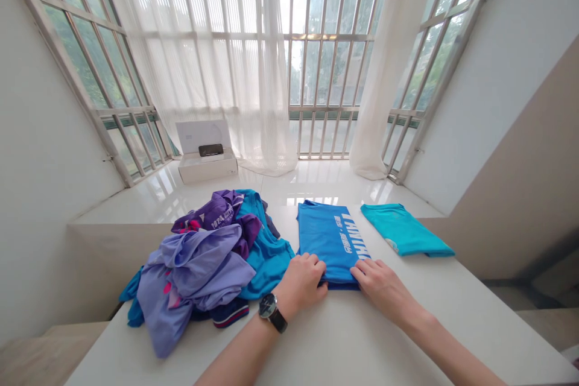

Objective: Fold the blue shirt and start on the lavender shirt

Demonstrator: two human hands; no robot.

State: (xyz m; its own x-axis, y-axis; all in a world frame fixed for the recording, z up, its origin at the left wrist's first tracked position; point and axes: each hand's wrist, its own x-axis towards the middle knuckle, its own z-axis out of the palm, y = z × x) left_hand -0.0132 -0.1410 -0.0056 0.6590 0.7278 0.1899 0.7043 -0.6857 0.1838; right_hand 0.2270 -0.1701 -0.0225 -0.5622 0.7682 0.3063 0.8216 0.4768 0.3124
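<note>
Both of your hands rest on the near edge of the folded blue shirt (pixel 332 241), which lies flat on the white worktop (pixel 362 338), centre right. Your left hand (pixel 302 280), with a watch (pixel 270 309) on the wrist, has its fingers curled over the near left corner. Your right hand (pixel 382 283) lies flatter at the near right corner, fingers extended onto the cloth. Whether either hand actually pinches the fabric or only presses it, you cannot tell from this angle.

The shirt's long axis runs away from you toward the window, with white lettering along its right side. It lies straight ahead of both hands, each about equally near.

Just left, touching the shirt's edge, sits a loose pile of purple and teal clothes (pixel 203 259). To the right, a little apart, lies a folded teal shirt (pixel 402 230). An open white box (pixel 205 160) stands on the sill beyond.
</note>
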